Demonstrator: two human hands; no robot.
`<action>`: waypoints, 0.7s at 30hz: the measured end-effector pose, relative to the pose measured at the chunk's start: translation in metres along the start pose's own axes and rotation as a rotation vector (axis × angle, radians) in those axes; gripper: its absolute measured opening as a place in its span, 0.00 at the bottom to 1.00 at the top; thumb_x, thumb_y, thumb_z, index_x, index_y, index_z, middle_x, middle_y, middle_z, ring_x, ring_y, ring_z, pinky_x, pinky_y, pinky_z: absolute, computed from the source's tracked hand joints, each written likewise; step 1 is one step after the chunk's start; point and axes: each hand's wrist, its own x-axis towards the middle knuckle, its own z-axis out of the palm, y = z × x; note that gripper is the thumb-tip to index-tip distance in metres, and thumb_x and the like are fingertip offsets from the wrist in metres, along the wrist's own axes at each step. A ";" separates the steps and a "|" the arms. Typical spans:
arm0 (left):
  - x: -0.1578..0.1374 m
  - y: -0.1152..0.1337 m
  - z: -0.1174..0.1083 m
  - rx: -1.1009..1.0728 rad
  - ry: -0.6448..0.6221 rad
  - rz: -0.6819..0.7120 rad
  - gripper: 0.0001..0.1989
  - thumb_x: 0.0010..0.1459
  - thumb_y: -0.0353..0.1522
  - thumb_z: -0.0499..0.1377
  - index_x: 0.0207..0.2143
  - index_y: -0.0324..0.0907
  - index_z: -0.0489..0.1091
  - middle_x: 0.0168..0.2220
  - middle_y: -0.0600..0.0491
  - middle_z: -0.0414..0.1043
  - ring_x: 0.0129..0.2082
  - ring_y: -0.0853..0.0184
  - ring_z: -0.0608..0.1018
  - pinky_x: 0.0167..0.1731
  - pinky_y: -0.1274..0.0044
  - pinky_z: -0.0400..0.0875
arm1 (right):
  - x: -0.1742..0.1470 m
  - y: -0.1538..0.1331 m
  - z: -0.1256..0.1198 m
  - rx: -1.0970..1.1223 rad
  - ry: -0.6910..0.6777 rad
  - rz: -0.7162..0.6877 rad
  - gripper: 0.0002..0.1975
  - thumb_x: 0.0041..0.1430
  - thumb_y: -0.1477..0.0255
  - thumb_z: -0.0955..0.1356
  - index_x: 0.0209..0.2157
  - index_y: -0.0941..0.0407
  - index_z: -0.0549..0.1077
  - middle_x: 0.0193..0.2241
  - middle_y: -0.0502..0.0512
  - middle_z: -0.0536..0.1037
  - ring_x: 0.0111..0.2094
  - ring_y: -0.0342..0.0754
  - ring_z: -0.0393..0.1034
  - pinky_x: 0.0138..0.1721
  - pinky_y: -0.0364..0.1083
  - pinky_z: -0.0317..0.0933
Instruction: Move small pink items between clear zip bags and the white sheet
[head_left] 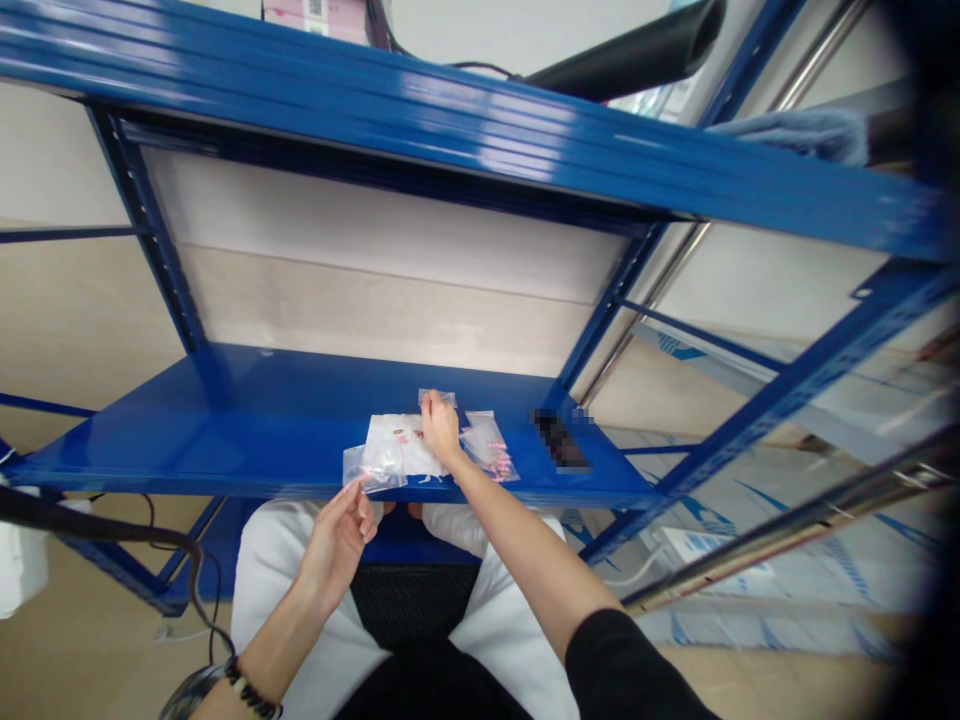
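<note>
My left hand [343,530] is at the shelf's front edge, thumb and forefinger pinched on the lower edge of a clear plastic bag [386,467]. That bag overlaps a white sheet [384,428], on which a few small pinkish pieces [401,436] lie. Over the sheet's right side is my right hand [441,428], its fingers curled together; what they hold, if anything, is hidden. Just beyond its fingertips lies a small clear bag [448,398], partly covered by the hand. To the right, another clear bag [487,445] contains several small pink pieces.
The blue shelf [262,420] bears all of this, and a blue upper beam [450,120] crosses above. A dark, pixelated object [561,442] lies at the right. Overhead, a black tube [637,52] rests on the upper shelf. A dark cable [112,528] hangs at lower left.
</note>
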 end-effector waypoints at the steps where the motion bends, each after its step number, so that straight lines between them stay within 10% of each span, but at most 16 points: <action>1: 0.000 0.000 0.000 0.008 -0.001 0.003 0.16 0.55 0.34 0.65 0.46 0.38 0.71 0.23 0.59 0.62 0.19 0.75 0.64 0.18 0.81 0.59 | 0.000 0.000 0.001 0.010 -0.001 0.000 0.21 0.72 0.68 0.49 0.43 0.56 0.68 0.35 0.56 0.79 0.36 0.48 0.74 0.35 0.43 0.56; 11: 0.016 0.015 0.001 -0.050 -0.058 0.059 0.12 0.58 0.30 0.60 0.45 0.37 0.71 0.26 0.54 0.68 0.21 0.71 0.67 0.20 0.79 0.63 | 0.000 0.002 0.001 0.105 -0.013 0.015 0.20 0.72 0.67 0.48 0.47 0.58 0.65 0.32 0.58 0.78 0.34 0.51 0.74 0.35 0.45 0.59; 21: 0.152 0.042 0.064 0.112 -0.007 0.024 0.11 0.61 0.26 0.54 0.44 0.35 0.71 0.23 0.53 0.70 0.15 0.75 0.64 0.17 0.80 0.60 | -0.002 0.005 0.001 0.277 0.250 0.091 0.18 0.71 0.69 0.49 0.53 0.58 0.61 0.44 0.61 0.75 0.46 0.49 0.70 0.44 0.44 0.59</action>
